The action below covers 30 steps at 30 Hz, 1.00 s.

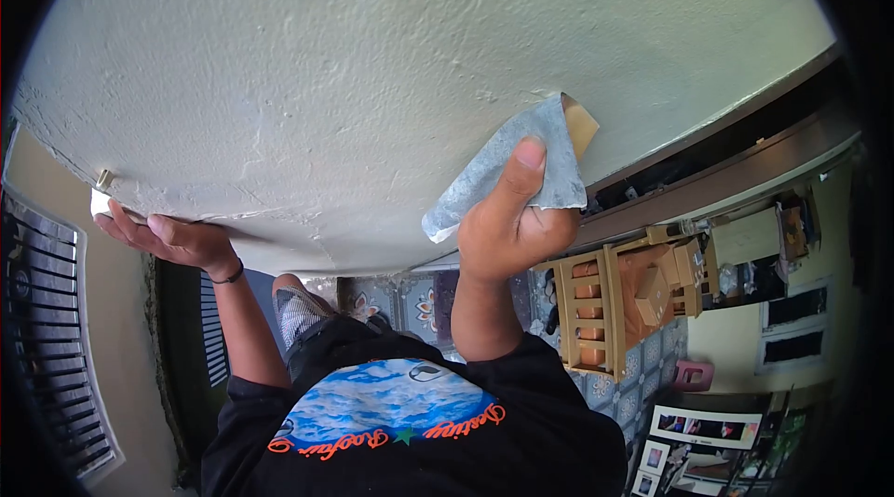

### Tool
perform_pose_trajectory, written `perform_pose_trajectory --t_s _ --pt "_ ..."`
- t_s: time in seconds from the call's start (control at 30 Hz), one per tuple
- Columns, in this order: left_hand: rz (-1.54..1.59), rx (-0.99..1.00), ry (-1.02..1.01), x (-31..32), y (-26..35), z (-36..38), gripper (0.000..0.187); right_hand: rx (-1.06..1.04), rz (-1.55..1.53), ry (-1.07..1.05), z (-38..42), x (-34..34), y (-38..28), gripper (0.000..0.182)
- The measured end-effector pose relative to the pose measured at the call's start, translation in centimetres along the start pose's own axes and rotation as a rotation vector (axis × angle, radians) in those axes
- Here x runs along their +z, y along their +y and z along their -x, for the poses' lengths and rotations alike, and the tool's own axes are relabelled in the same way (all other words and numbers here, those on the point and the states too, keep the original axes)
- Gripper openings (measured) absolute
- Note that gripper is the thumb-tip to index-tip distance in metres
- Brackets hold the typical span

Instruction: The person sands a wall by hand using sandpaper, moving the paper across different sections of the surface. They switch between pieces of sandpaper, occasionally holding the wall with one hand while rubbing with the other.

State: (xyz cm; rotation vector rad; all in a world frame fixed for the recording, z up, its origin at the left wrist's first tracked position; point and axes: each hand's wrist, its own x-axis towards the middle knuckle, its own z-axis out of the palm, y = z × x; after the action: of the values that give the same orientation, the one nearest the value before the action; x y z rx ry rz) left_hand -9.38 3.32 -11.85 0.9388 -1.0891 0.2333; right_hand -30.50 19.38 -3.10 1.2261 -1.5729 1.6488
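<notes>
My right hand point(518, 222) grips a folded sheet of sandpaper point(503, 148) against the pale, rough-textured wall point(307, 78). The sheet is grey and dusty, with a tan side showing at its upper right corner. The thumb lies on top of it, and the other fingers are curled and partly hidden. Over at the far left, my left hand point(172, 241) rests along the wall's edge with its fingers stretched out. A dark band circles that wrist. The fingertips are beside a small white piece point(101, 203), just under a short peg point(105, 178) sticking out of the wall.
A barred window point(47, 329) is on the left. To the right, a dark ledge point(708, 166) runs along the wall. Below it stands a wooden bench point(596, 311) with cardboard boxes point(654, 295), and a pink stool point(693, 374) on the patterned tile floor point(638, 371).
</notes>
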Motion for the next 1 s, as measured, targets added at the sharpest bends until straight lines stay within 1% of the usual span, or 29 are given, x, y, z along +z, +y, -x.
perform_pose_trajectory --t_s 0.07,0.17,0.27,0.33,0.4,0.47,0.5,0.63,0.67,0.73,0.77,0.8,0.87,0.9,1.0 --pt "-0.009 -0.004 -0.025 -0.4 0.0 0.3 0.054 -0.005 -0.011 0.018 0.4 0.1 0.1 0.033" --pt "-0.011 0.013 0.004 0.1 0.0 -0.1 0.058 -0.022 -0.03 0.04 -0.1 0.5 -0.1 0.033" --pt "0.008 -0.015 -0.008 -0.3 0.2 0.2 0.059 0.023 -0.075 0.027 0.1 0.3 -0.5 0.033" --pt "-0.017 -0.009 0.007 -0.2 0.1 0.0 0.058 -0.032 0.012 0.012 0.5 0.4 0.0 0.033" --pt "-0.013 0.006 0.018 0.0 -0.2 -0.1 0.058 -0.055 -0.004 0.019 0.0 0.5 0.0 0.032" --pt "-0.004 0.018 0.001 -0.1 -0.1 0.3 0.058 0.048 -0.067 0.031 -0.5 0.5 -0.8 0.032" --pt "-0.014 0.016 0.005 -0.2 0.0 0.3 0.057 0.004 -0.046 0.042 -0.5 0.7 -0.7 0.032" --pt "0.017 0.036 0.011 -0.1 -0.3 0.1 0.057 -0.05 -0.055 0.08 0.0 1.2 -0.5 0.031" --pt "0.03 0.046 0.007 0.0 -0.3 0.2 0.057 -0.045 -0.05 0.095 -0.1 1.1 -0.7 0.031" --pt "0.05 0.002 0.034 0.1 0.2 0.1 0.056 -0.021 -0.076 0.07 -0.3 1.1 -1.1 0.031" --pt "-0.01 0.051 0.018 -0.2 0.0 0.0 0.056 -0.037 -0.083 0.093 0.1 1.3 -0.9 0.031" --pt "-0.005 0.064 0.016 -0.4 -0.5 0.0 0.056 -0.031 -0.085 0.105 0.2 1.5 -0.7 0.031" --pt "0.062 0.037 0.038 0.1 -1.0 0.2 0.056 -0.183 -0.081 0.179 -0.4 2.0 -0.1 0.031" --pt "0.06 0.035 0.031 0.1 -1.0 0.2 0.055 -0.08 -0.046 0.108 -0.7 1.2 -1.1 0.031" --pt "0.007 0.054 0.029 -0.1 -0.4 0.0 0.055 -0.072 -0.024 0.109 -0.8 1.2 -1.0 0.03"
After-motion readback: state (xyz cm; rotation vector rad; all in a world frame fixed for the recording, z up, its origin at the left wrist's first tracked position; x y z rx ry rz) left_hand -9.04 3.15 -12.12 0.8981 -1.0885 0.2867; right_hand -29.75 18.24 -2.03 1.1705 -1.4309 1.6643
